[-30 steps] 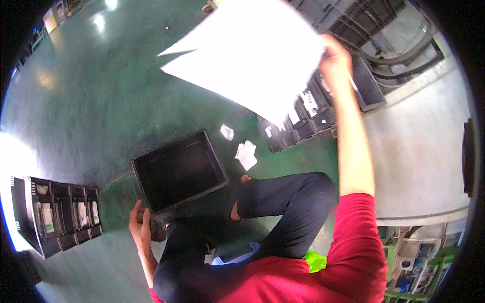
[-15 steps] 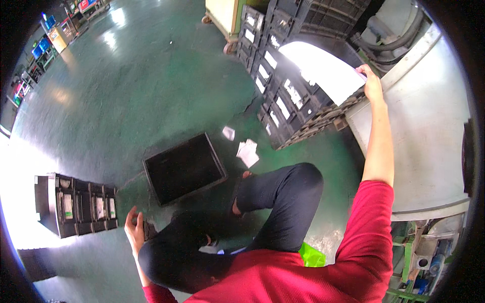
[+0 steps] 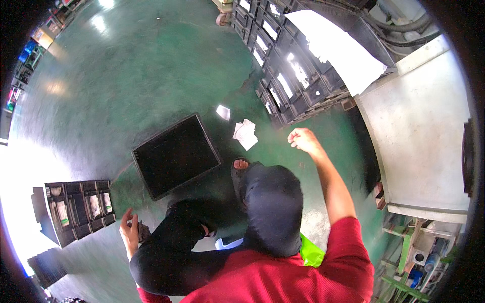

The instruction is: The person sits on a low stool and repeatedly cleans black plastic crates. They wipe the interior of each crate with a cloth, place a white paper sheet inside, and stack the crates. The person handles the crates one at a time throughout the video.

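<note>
Head view: at far left, a crate stack (image 3: 78, 212) on the green floor (image 3: 126, 86), same as half a second ago. Just right of it, beside the bent left knee (image 3: 147, 267), left hand (image 3: 130, 231), little changed, thumb and fingers apart, nothing seen in their grip. Towards the middle, an open box (image 3: 177, 156) on the floor, unmoved; to its right, a small scrap (image 3: 223, 112) and some papers (image 3: 245, 135), also unmoved. Farther right, the biggest change: right hand (image 3: 303, 140) off the sheet (image 3: 338, 48) and drawn back low, near the papers but apart from them; fingers half curled, nothing visible between them, impossible to tell whether tips meet. Beyond, at upper right, the white sheet, curving across the right-hand crates (image 3: 275, 55), one corner close to the white panel (image 3: 419, 126). Seemingly let go and resting unaided, leaving right hand free.
</note>
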Available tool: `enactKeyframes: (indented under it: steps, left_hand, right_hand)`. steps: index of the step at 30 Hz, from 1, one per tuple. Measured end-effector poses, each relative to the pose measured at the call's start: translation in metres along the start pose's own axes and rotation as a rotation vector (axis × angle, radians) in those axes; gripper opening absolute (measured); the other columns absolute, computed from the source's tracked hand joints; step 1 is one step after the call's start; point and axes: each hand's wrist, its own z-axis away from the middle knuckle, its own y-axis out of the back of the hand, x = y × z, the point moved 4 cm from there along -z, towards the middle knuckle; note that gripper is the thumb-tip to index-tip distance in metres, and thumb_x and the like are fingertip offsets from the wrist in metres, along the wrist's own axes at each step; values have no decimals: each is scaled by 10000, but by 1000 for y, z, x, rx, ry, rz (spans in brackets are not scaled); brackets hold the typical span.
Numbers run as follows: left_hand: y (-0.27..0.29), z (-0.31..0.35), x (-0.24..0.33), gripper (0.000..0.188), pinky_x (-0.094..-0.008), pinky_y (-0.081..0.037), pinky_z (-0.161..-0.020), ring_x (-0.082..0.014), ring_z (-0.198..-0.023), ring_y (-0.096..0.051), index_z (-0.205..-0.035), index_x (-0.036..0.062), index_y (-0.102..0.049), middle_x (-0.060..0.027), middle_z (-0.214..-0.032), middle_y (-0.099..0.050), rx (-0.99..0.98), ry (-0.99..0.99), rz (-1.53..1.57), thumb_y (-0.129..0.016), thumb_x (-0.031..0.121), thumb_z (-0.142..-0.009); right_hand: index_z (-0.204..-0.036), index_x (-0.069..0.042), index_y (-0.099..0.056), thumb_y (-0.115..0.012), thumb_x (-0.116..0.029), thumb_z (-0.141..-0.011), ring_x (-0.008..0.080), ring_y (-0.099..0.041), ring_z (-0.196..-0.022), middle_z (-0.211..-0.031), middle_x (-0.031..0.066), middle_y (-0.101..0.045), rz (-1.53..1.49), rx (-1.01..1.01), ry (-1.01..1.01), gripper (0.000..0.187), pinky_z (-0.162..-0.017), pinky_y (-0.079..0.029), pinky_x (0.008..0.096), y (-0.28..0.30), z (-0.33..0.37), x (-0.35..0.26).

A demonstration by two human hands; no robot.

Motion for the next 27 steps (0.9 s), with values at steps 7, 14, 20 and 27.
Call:
enactKeyframes:
  steps: [7,14,20,27]
  left_hand:
    - [-6,-11,-1,354,-287,-438,-574,-126,-634,-542,-1189,83,-611,-99,-852,-644,-143,263,-24,-598,225,-866]
    - [-16,-7,-31,352,-291,-461,-612,-135,-662,-565,-1190,76,-608,-92,-842,-637,-194,361,-56,-586,214,-867]
    - [-3,19,-69,327,-314,-455,-590,-174,-633,-565,-1148,63,-626,-136,-814,-632,-227,459,-163,-586,189,-849]
    - [-15,22,-85,333,-347,-481,-619,-210,-644,-586,-1076,18,-646,-167,-782,-648,-299,526,-275,-597,211,-809]
  right_hand:
    - [-1278,-96,-410,-408,-237,-976,304,-595,-915,-1318,181,-431,-1302,572,-508,333,-836,-532,485,-36,-134,178]
    - [-1454,-248,-232,-402,-578,-901,303,-335,-1269,-1414,113,-294,-1464,940,-276,665,-955,-347,529,15,-169,222]
    - [-1333,-197,-437,-352,-445,-886,254,-310,-1326,-1446,45,-369,-1340,915,-184,519,-1005,-302,563,117,-179,264]
    - [-1337,-163,-419,-374,-441,-899,257,-322,-1320,-1439,59,-370,-1204,687,-82,521,-1011,-324,546,190,-193,293]
